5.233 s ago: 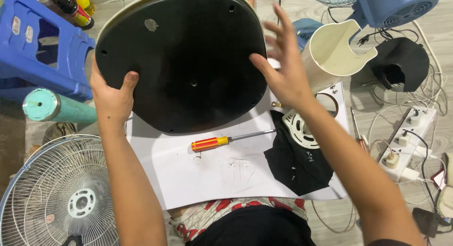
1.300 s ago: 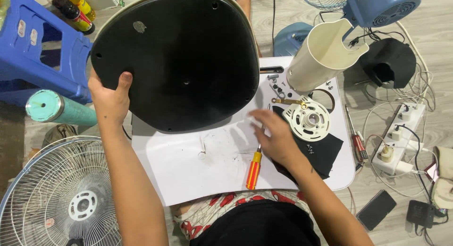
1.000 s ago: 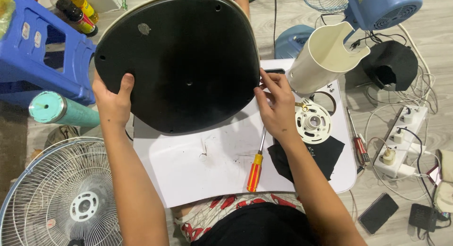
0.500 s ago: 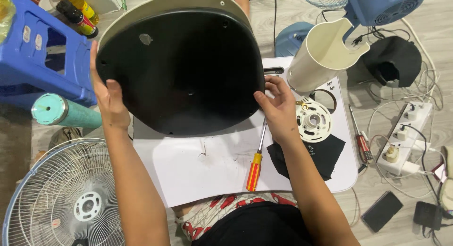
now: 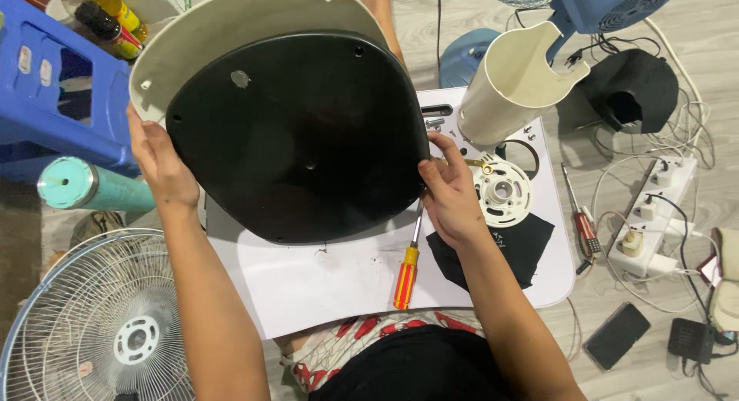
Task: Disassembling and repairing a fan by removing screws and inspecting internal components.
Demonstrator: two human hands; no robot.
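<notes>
I held the fan base (image 5: 296, 131) tilted up over the far left part of the white worktop (image 5: 346, 282), its black underside facing me and the cream rim showing along the far edge. My left hand (image 5: 158, 162) gripped its left edge, fingers curled behind it and thumb on the front. My right hand (image 5: 450, 197) pressed against the right edge, fingers bent round the rim. A screwdriver (image 5: 408, 262) with an orange and yellow handle lay on the worktop just near of the base, beside my right wrist. A round white motor plate (image 5: 502, 192) sat right of that hand, a cream column (image 5: 519, 81) beyond it. A fan grille (image 5: 100, 332) lay on the floor, near left.
</notes>
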